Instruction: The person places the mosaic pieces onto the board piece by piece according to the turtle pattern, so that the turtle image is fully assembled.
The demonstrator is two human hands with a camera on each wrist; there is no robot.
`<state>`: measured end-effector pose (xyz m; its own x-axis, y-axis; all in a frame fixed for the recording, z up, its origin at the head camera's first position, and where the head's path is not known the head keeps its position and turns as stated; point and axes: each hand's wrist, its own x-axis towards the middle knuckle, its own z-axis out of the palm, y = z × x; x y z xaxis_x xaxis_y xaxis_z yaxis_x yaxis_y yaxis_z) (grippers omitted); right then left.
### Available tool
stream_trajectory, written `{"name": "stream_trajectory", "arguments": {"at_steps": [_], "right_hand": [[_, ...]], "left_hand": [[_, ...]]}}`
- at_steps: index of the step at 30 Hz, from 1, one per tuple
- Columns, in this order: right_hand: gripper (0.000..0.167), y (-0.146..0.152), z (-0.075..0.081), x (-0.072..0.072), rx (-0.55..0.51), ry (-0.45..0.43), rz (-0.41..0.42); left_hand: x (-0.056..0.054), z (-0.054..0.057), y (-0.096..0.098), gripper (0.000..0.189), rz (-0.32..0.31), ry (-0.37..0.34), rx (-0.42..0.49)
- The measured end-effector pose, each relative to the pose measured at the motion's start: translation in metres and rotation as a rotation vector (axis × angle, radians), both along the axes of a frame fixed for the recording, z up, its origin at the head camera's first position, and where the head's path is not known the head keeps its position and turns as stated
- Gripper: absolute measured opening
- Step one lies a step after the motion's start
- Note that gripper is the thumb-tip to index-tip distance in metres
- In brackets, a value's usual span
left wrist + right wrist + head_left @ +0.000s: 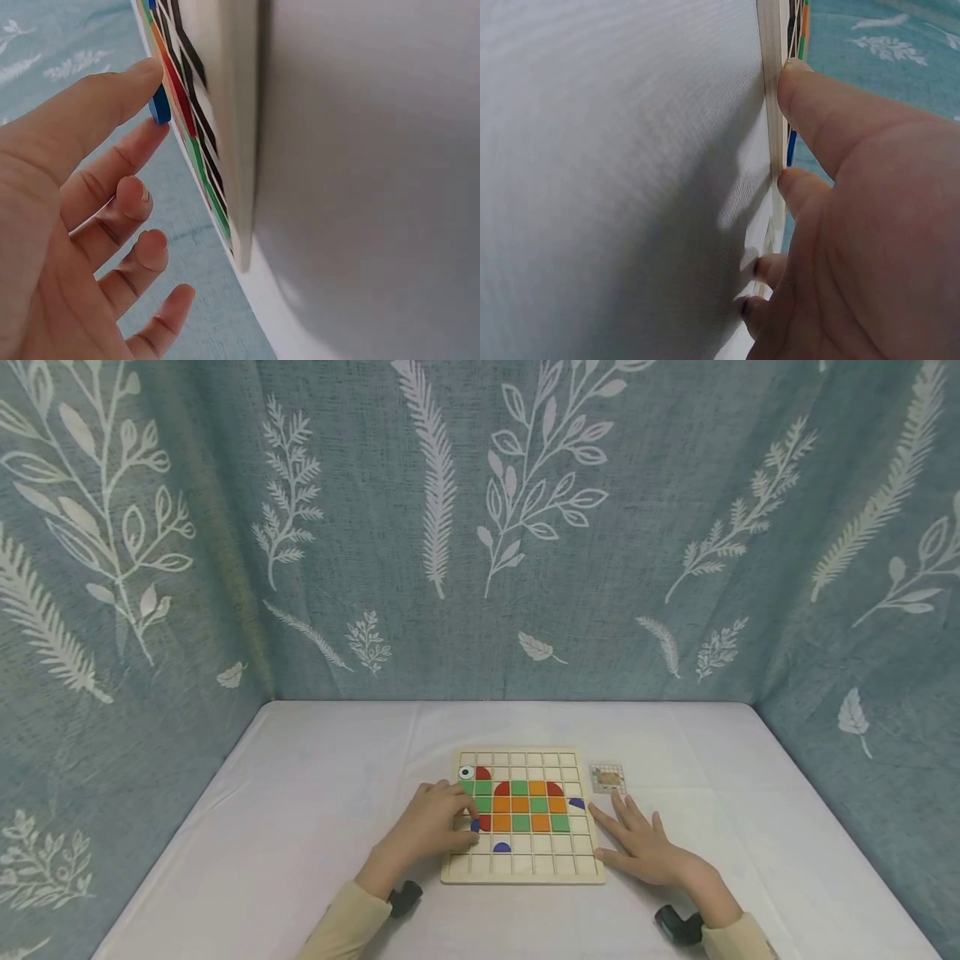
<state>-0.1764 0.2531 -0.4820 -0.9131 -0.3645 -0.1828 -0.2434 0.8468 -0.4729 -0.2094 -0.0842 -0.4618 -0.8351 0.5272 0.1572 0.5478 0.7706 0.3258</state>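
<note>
A wooden grid board (540, 865) lies on the table, partly filled with green, orange and red pieces. My left hand (423, 822) is over its left side and pinches a blue piece (160, 106) between thumb and index finger, beside a red piece (485, 822). The left wrist view shows the other fingers loosely bent. On the right, my right hand (648, 847) lies with fingers spread, its thumb and index fingertips touching the board's right edge. Two more blue pieces are on the board: a half-round (502, 847) near the bottom and another (576, 803) at the right.
A small picture card (607, 778) lies right of the board, just beyond my right fingertips. An eye piece (467, 772) sits at the board's upper left. White cloth (330, 793) covers the table, and a leaf-patterned curtain (480, 635) hangs around it.
</note>
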Motion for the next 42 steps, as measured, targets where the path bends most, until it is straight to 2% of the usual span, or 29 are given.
{"name": "stream_trajectory", "arguments": {"at_steps": [7, 18, 29, 42], "right_hand": [[0.067, -0.001, 0.001, -0.001, -0.002, 0.003, -0.003], [0.067, -0.001, 0.000, 0.000, 0.000, -0.001, 0.003], [0.068, -0.002, 0.004, 0.001, 0.015, 0.001, -0.002], [0.067, -0.003, 0.004, 0.002, 0.008, 0.014, 0.003]], "left_hand": [[-0.004, -0.001, 0.013, 0.020, -0.053, 0.019, -0.019], [-0.005, -0.001, 0.034, 0.017, -0.127, 0.019, -0.035], [-0.002, 0.004, 0.056, 0.017, -0.176, -0.005, -0.045], [-0.004, 0.000, 0.072, 0.018, -0.206, -0.030, -0.061]]}}
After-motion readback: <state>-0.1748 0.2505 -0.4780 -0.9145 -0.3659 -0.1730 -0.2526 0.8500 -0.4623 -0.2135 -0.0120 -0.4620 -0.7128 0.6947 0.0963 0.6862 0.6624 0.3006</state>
